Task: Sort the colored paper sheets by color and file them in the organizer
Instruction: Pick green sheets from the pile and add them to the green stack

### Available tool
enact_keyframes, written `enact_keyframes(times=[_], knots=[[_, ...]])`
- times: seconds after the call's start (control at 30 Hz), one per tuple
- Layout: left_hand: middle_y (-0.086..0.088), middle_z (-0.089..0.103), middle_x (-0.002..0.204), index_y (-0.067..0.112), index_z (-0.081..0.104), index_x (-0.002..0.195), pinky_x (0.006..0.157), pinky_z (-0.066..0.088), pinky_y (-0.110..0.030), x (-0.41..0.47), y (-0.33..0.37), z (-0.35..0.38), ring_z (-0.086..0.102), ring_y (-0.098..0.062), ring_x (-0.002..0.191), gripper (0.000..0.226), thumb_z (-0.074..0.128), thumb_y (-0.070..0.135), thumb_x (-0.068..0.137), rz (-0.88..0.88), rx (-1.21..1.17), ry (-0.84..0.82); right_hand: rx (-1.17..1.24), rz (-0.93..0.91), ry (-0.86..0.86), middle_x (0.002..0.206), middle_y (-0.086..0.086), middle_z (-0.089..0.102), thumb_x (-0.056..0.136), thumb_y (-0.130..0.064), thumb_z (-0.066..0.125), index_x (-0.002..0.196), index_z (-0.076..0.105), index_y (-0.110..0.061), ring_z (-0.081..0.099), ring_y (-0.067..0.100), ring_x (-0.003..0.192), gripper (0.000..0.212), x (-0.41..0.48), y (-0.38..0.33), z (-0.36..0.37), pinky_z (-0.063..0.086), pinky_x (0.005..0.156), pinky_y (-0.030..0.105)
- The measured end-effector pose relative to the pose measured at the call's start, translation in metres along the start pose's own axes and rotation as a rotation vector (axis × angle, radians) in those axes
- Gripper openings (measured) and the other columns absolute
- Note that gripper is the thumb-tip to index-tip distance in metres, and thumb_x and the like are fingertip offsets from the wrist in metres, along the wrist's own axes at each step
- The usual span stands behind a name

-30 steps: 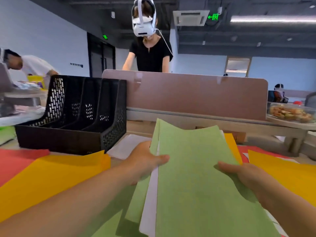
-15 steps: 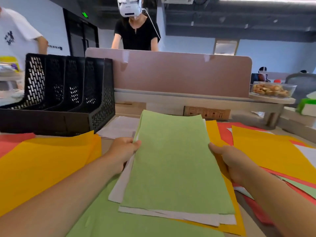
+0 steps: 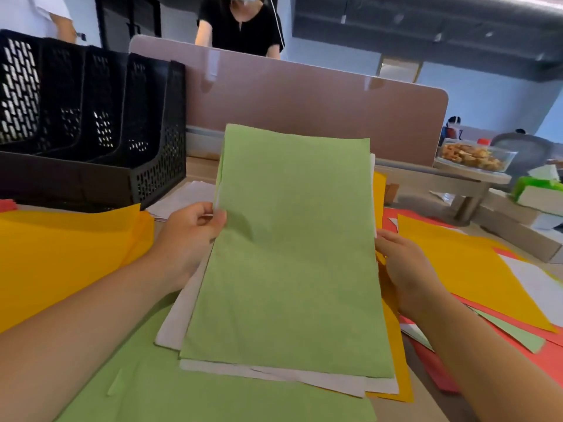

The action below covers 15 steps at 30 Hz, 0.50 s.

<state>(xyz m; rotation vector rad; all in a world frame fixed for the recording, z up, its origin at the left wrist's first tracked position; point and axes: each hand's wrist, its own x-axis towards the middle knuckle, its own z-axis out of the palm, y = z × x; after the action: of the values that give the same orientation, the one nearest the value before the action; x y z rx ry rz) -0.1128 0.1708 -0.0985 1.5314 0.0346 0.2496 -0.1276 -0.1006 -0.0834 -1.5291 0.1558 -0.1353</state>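
Head view: a stack of sheets (image 3: 292,245) is held over the bench (image 3: 432,400) by both hands, its far end tilted up in front of the brown divider panel (image 3: 304,95). The stack is topped by a green sheet; white sheets (image 3: 320,379) and a yellow sheet (image 3: 402,360) are seen protruding along its near and right edges.

The left edge of the stack is pinched by the left hand (image 3: 195,236): the thumb is laid on the green top sheet and the fingers are curled underneath. The right edge is gripped by the right hand (image 3: 405,266), with the thumb placed at the paper's border; its fingers are hidden beneath the stack, so how far they are curled cannot be told.

The black organizer (image 3: 91,132) is set at the left rear of the bench, well apart from the stack, with its mesh compartments turned toward the camera. Loose white paper (image 3: 182,199) is seen just beside its right front corner. Yellow sheets (image 3: 61,254) are spread on the left, a large green sheet (image 3: 213,397) lies under the near end of the stack, and on the right another yellow sheet (image 3: 457,269) is laid over red sheets (image 3: 542,357). A person in a black top (image 3: 240,22) is seen behind the divider.
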Motion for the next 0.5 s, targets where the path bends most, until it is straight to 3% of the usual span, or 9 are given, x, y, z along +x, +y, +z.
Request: enact_keyframes(times=[0.13, 0.27, 0.33, 0.4, 0.5], knots=[[-0.011, 0.071, 0.094, 0.013, 0.064, 0.091, 0.078, 0.054, -0.037, -0.002, -0.002, 0.004, 0.067, -0.025, 0.083, 0.015, 0.050, 0.010, 0.097, -0.020, -0.020, -0.013, 0.052, 0.086, -0.052, 0.092, 0.008, 0.075, 0.093, -0.050, 0.046, 0.096, 0.074, -0.018, 0.072, 0.029, 0.085, 0.043, -0.001, -0.005, -0.002, 0.056, 0.080, 0.044], [-0.007, 0.073, 0.086, 0.012, 0.065, 0.089, 0.068, 0.053, -0.031, -0.002, -0.004, 0.004, 0.069, -0.018, 0.074, 0.015, 0.052, 0.010, 0.096, -0.019, 0.011, -0.007, -0.085, -0.015, -0.020, 0.086, 0.012, 0.075, 0.088, -0.030, 0.061, 0.080, 0.075, -0.012, 0.070, 0.035, 0.085, 0.024, -0.002, -0.004, -0.002, 0.053, 0.084, 0.055], [-0.005, 0.074, 0.082, 0.012, 0.067, 0.088, 0.066, 0.052, -0.030, -0.002, -0.007, 0.004, 0.069, -0.016, 0.070, 0.016, 0.053, 0.010, 0.096, 0.009, 0.060, -0.005, -0.194, -0.084, -0.001, 0.078, 0.010, 0.075, 0.084, -0.028, 0.068, 0.072, 0.075, -0.012, 0.070, 0.031, 0.076, 0.021, -0.001, 0.000, -0.002, 0.056, 0.077, 0.050], [-0.004, 0.074, 0.080, 0.012, 0.068, 0.088, 0.066, 0.052, -0.030, -0.001, -0.010, 0.005, 0.069, -0.016, 0.068, 0.016, 0.053, 0.010, 0.095, 0.021, 0.097, -0.011, -0.228, -0.084, -0.006, 0.074, 0.006, 0.074, 0.081, -0.032, 0.071, 0.074, 0.075, -0.012, 0.070, 0.027, 0.069, 0.021, 0.000, 0.004, -0.002, 0.057, 0.068, 0.042], [-0.002, 0.075, 0.082, 0.013, 0.069, 0.090, 0.068, 0.053, -0.030, 0.000, -0.010, 0.004, 0.070, -0.016, 0.071, 0.015, 0.055, 0.013, 0.095, 0.017, 0.164, -0.014, -0.123, -0.040, -0.025, 0.087, 0.009, 0.075, 0.080, -0.033, 0.073, 0.087, 0.074, -0.008, 0.071, 0.030, 0.082, 0.025, 0.004, 0.009, -0.002, 0.055, 0.083, 0.049]])
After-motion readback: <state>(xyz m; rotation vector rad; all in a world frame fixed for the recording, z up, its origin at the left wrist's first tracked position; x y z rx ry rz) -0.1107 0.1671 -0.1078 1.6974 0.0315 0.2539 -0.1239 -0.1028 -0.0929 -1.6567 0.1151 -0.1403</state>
